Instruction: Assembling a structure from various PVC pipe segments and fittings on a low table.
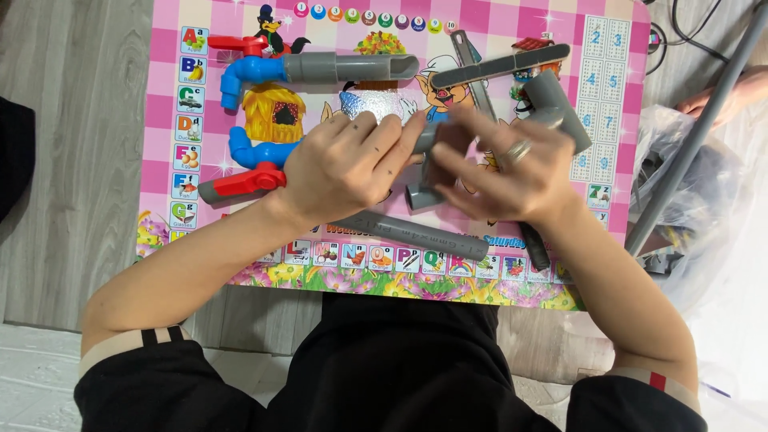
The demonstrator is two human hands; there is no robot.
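Both hands are working over a pink children's table (160,160): the left hand (344,164) and ringed right hand (500,172) are gripping a grey pipe elbow (428,172) between them; motion-blurred fingers risk slipping, dropping it onto the loose grey pipe (416,234) below.

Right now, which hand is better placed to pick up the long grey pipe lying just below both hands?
Probably the left hand. The long grey pipe starts right under its wrist, and it only pinches the grey fitting with its fingers. The right hand wraps over that fitting, seemingly carrying it.
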